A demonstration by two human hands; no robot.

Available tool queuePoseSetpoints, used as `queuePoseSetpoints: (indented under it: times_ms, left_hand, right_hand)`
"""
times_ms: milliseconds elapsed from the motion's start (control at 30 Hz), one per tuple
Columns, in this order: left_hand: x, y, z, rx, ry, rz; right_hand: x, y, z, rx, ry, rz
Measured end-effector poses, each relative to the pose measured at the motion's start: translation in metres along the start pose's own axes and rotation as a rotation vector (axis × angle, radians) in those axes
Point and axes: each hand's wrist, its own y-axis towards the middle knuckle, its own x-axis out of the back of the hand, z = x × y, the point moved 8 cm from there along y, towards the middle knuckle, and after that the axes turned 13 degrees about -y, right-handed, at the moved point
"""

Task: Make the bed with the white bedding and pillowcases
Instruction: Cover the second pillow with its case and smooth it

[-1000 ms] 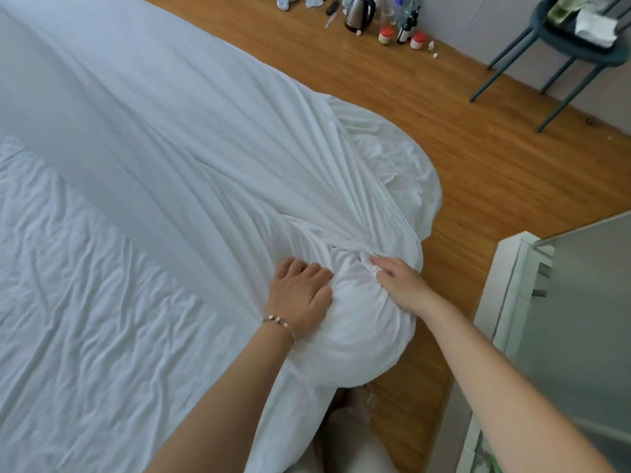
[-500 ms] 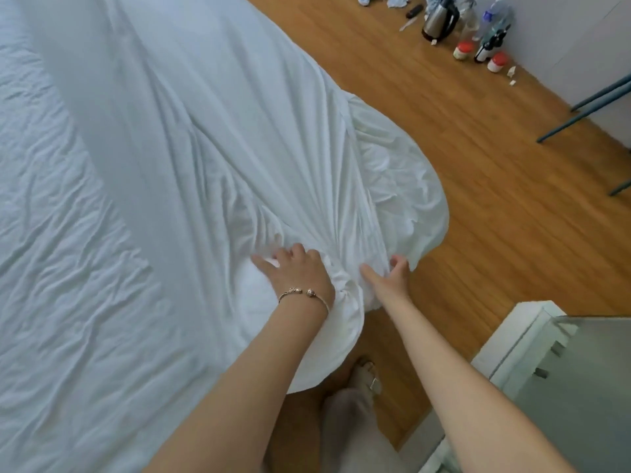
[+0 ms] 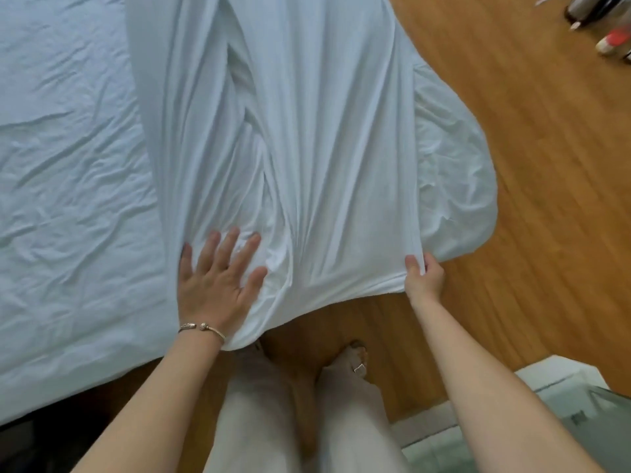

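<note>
Left hand (image 3: 218,285): flat, fingers spread, pressing the white sheet (image 3: 324,148) at the mattress (image 3: 68,199) corner.
Right hand (image 3: 423,278): pinching the sheet's hem, stretched taut off the mattress.
Sheet's far fold: drooping above the wooden floor (image 3: 546,165).

left hand (image 3: 218,285): flat, fingers spread | right hand (image 3: 424,276): pinching

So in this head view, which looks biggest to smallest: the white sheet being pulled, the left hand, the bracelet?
1. White sheet, by far.
2. Left hand, spread flat on it.
3. Bracelet at the wrist, smallest.
</note>
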Motion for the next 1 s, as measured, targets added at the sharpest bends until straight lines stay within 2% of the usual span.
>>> queuePoseSetpoints:
  times_ms: [133,233,333,400,433,500,533,567,600,700,767,1000]
  left_hand:
    - [0.003,-0.006,0.020,0.048,-0.013,-0.028]
    - [0.003,0.006,-0.007,-0.001,-0.045,-0.025]
    - [0.004,0.012,-0.021,-0.034,-0.063,-0.023]
    - [0.007,0.011,-0.020,-0.033,-0.070,-0.019]
    - [0.008,0.010,-0.019,-0.028,-0.077,-0.016]
    - [0.011,0.008,-0.019,-0.026,-0.102,-0.004]
    - [0.013,0.009,-0.019,-0.027,-0.121,-0.003]
    - [0.014,0.010,-0.018,-0.026,-0.140,-0.003]
    - [0.015,0.011,-0.017,-0.023,-0.162,-0.010]
    - [0.021,0.014,-0.010,-0.033,-0.271,-0.091]
    - [0.019,0.013,0.001,-0.048,-0.321,-0.106]
    - [0.010,0.002,0.036,-0.082,-0.374,-0.071]
  right_hand:
    - [-0.016,0.005,-0.010,-0.038,-0.082,0.018]
    - [-0.020,-0.018,0.012,-0.008,-0.281,-0.088]
    - [-0.023,-0.074,0.075,0.297,-0.271,-0.280]
    - [-0.043,-0.111,0.105,0.451,-0.220,-0.182]
    - [-0.060,-0.120,0.111,0.433,-0.165,-0.044]
    - [-0.097,-0.128,0.105,0.172,0.035,0.286]
    - [-0.112,-0.131,0.097,0.006,0.144,0.386]
    - [-0.121,-0.133,0.092,-0.087,0.183,0.409]
    - [-0.123,-0.134,0.092,-0.109,0.183,0.373]
    - [-0.116,-0.139,0.112,0.054,0.080,0.142]
    - [-0.115,-0.146,0.116,0.108,0.031,0.055]
    - [-0.114,-0.144,0.075,-0.106,-0.053,-0.018]
